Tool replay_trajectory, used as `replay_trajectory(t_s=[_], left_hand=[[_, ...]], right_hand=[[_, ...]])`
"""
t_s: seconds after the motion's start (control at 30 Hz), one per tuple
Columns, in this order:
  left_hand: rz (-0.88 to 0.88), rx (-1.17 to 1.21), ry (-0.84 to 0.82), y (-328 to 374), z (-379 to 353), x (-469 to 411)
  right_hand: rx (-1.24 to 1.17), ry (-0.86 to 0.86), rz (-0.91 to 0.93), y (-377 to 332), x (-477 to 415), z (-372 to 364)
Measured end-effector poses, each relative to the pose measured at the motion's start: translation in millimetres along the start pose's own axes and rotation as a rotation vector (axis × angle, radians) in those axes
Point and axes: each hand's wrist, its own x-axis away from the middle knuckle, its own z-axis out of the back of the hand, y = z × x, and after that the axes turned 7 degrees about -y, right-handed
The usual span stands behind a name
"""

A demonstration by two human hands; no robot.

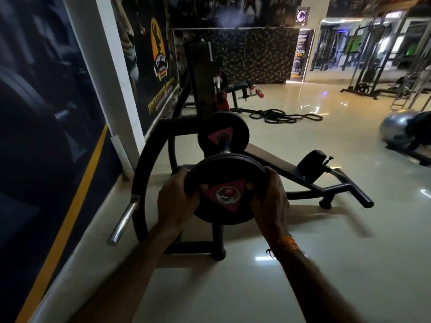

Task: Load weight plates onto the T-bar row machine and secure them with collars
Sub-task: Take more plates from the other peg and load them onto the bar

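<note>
A black weight plate [224, 176] with a red triangle mark is held upright at the near end of the T-bar row machine's loading sleeve [224, 145]. My left hand [178, 199] grips its left rim and my right hand [270, 197] grips its right rim. The sleeve's metal end shows through the plate's centre hole. Farther up the sleeve sits a second black plate [222, 131] with the same red triangle. The machine's black frame [149, 164] curves around to the left. No collar is visible.
A chrome handle [123, 221] juts out at the lower left, near the poster-covered wall. The machine's chest pad [312, 163] and base legs [345, 191] lie to the right. Battle ropes [284, 116] lie on the glossy floor beyond, a silver exercise ball [394, 129] at far right.
</note>
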Motion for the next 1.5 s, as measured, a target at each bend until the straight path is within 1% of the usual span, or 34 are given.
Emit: replay_trajectory(t_s=[0.37,0.5,0.57,0.67,0.77,0.87,0.97,1.07,1.2,1.4,1.5], left_hand=[[0.027,-0.034,0.014,-6.8,-22.9,-16.1],[0.031,-0.12,0.03,-16.4,-36.4,-35.9],[-0.044,-0.116,0.013,-19.2,-47.3,-50.4],[-0.18,-0.196,-0.008,-28.0,-63.0,-77.2],[-0.185,-0.247,0.003,-42.9,-73.0,-101.2],[-0.191,-0.237,0.021,-57.4,-84.7,-127.1],[-0.159,-0.22,0.022,-67.2,-96.9,-158.3],[-0.154,-0.196,0.011,-79.7,-108.2,-190.0],[-0.16,-0.221,0.008,-97.4,-122.2,-230.6],[-0.161,-0.168,-0.015,-114.3,-137.6,-267.5],[-0.158,-0.124,-0.015,-115.7,-141.5,-276.1]], right_hand=[[-0.035,-0.059,0.026,34.7,-19.4,-22.0],[0.004,-0.054,0.06,39.6,-39.5,-34.3],[0.039,-0.063,0.091,41.8,-50.7,-43.6],[0.005,-0.09,0.113,49.0,-72.4,-60.9],[0.035,-0.091,0.152,61.0,-98.5,-77.9],[0.056,-0.081,0.165,70.8,-124.9,-94.9],[0.063,-0.092,0.17,81.1,-151.7,-113.2],[0.057,-0.104,0.151,90.3,-178.4,-131.0],[0.067,-0.141,0.129,97.4,-212.3,-149.8],[0.063,-0.167,0.118,109.0,-244.8,-167.8],[0.063,-0.171,0.146,116.2,-255.2,-174.5]])
